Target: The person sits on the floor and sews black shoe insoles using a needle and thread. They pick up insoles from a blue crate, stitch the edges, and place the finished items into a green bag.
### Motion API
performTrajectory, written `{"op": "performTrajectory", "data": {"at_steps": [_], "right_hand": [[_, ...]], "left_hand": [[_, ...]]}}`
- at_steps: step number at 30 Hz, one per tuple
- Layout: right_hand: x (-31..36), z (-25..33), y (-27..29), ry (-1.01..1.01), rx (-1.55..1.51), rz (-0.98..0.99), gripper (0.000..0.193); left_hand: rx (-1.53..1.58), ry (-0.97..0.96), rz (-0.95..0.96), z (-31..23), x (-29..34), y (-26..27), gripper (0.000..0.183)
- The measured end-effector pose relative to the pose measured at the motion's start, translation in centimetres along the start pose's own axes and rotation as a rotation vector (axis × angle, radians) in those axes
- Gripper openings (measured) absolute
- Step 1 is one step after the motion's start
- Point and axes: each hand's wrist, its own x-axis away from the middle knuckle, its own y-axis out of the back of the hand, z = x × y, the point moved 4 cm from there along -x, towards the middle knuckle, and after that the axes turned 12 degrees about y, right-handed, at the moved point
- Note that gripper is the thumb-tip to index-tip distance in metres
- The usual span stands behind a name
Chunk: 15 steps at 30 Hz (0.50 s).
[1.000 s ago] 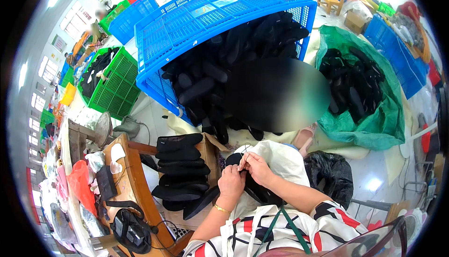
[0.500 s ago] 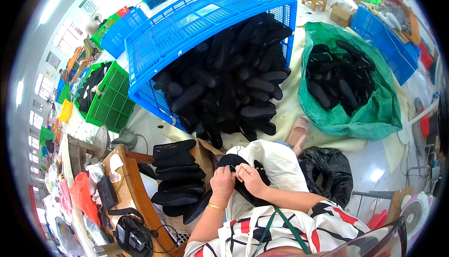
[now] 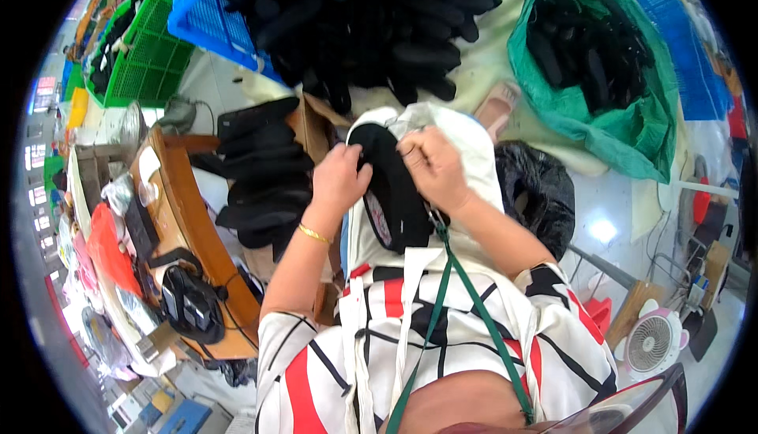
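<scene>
A black fabric shoe (image 3: 387, 166), soft and sock-like, lies lengthwise on the white cloth (image 3: 466, 130) over my lap. Its opening, lower down, shows a patterned lining. My left hand (image 3: 339, 177) is closed at the shoe's left edge, thumb over the black fabric. On the other side my right hand (image 3: 433, 164) is curled closed by the upper right edge; what its fingertips pinch is hidden. A green lanyard (image 3: 444, 264) hangs from my neck, with a metal clip (image 3: 435, 217) beside the shoe.
Several black shoes are stacked at left (image 3: 264, 173), beside a wooden table (image 3: 209, 252) bearing a black bag (image 3: 192, 304). Ahead, a tipped blue crate (image 3: 213, 20) spills more black shoes. At right are a green sack (image 3: 632, 146), a black plastic bag (image 3: 545, 189) and a fan (image 3: 652, 339).
My hands, close together over the shoe before, have moved apart to its two sides. The shoe now lies more lengthwise, with its lining visible. The view has tilted down toward my lap.
</scene>
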Motion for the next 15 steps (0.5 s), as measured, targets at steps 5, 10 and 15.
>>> {"op": "performTrajectory", "data": {"at_steps": [5,10,15], "right_hand": [[3.5,0.5,3.9,0.162,0.2,0.288,0.007],[7.5,1.2,5.1,0.096,0.113,0.699,0.009],[4.5,-1.3,6.5,-0.429,-0.035,0.347,0.012]], "left_hand": [[0.088,0.124,0.079,-0.1,-0.4,1.6,0.036],[-0.149,0.114,0.048,-1.5,-2.2,1.1,0.044],[-0.182,0.031,-0.131,-2.3,-3.1,1.6,0.038]]}}
